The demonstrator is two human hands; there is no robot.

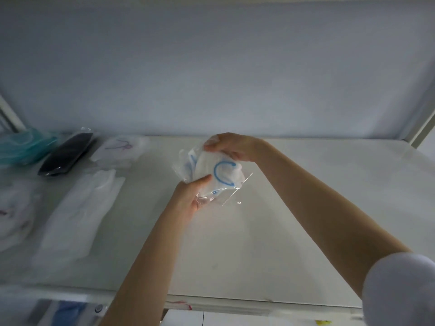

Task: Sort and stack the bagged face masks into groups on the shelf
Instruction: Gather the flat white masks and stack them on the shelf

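Both my hands hold a clear bag with a white face mask with blue ear loops (220, 174) above the middle of the white shelf (294, 220). My left hand (191, 195) grips its lower left edge, thumb on top. My right hand (229, 147) pinches its top edge. On the left of the shelf lie bagged masks in groups: teal ones (26, 147), a black one (68, 154), a white one with purple loops (120, 149), a long white stack (80, 215) and more white ones (16, 212) at the far left.
A pale wall (211, 67) closes the back of the shelf. White frame posts stand at the left (9, 114) and right (421, 128). Below the front edge lies a lower level with blue items (66, 312) and a yellow scrap (323, 322).
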